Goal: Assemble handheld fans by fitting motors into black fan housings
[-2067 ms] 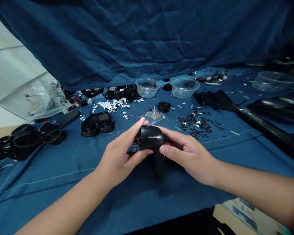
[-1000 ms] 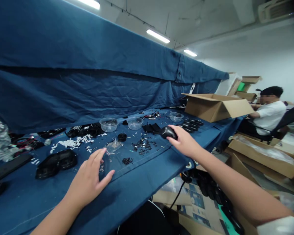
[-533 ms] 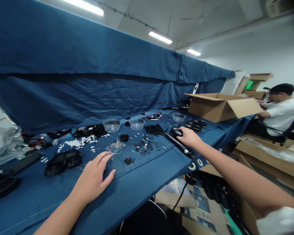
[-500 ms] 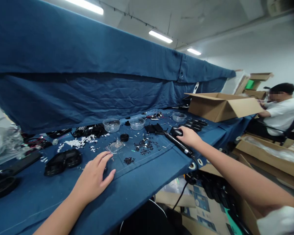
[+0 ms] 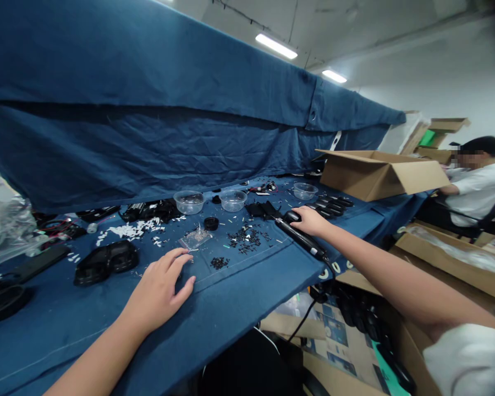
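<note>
While the blue tabletop [image 5: 239,308] lies strewn with parts, the right hand [image 5: 311,221] reaches far right, fingers draped over a black handheld device [image 5: 299,235] near the edge. The left hand [image 5: 159,289] rests flat and spread. This looks like setting the device aside; letting go cleanly comes next, I'd judge.

Left hand [image 5: 159,290]: bare, no glove, ring or watch; forearm bare to the near frame edge. Right hand [image 5: 311,220]: bare, likewise unadorned; forearm bare up to a short white sleeve [image 5: 470,360] at the near right corner. Nails short, unpainted.
</note>
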A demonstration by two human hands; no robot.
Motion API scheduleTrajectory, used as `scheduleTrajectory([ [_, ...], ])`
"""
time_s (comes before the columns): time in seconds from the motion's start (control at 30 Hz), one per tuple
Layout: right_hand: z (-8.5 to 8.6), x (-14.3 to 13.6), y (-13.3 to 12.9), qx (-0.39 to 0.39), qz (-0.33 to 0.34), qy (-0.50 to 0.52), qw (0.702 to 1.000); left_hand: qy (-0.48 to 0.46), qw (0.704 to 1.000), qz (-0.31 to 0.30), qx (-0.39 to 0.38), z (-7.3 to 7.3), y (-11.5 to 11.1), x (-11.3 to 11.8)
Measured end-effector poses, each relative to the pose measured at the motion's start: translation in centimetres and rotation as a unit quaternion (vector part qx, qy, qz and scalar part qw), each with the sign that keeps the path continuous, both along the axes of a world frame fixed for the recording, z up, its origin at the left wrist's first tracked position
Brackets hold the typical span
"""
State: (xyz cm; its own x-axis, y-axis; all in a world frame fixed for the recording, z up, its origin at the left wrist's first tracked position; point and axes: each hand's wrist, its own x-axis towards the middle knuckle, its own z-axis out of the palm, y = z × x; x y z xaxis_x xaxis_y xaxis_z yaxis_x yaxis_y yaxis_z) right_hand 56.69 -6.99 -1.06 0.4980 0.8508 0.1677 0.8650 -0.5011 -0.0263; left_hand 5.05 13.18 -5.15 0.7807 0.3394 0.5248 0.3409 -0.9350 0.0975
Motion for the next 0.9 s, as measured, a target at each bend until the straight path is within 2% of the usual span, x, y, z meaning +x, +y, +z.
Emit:
scheduleTrajectory([
  [0.23, 0.4, -0.1, 2.4, -0.043, -0.015, -0.007, 0.999, 0.007, 1.000, 0.002, -0.012, 0.3, -0.1, 0.1],
  [0.37, 0.9, 0.0, 2.7, -0.064, -0.017, -0.010, 0.998, 0.010, 1.000, 0.003, -0.016, 0.4, -0.2, 0.0],
  [0.67, 2.0, -0.1, -0.4, -0.065, -0.014, -0.013, 0.998, 0.015, 0.999, 0.002, -0.039, 0.3, -0.4, 0.0],
  [0.8, 1.9, 0.0, -1.1, -0.037, -0.020, -0.005, 0.999, 0.016, 0.998, -0.008, -0.054, 0.3, -0.4, 0.1],
  [0.9, 2.1, -0.1, -2.6, 0.012, -0.039, -0.001, 0.999, 0.013, 0.998, -0.015, -0.064, 0.6, -0.4, 0.1],
])
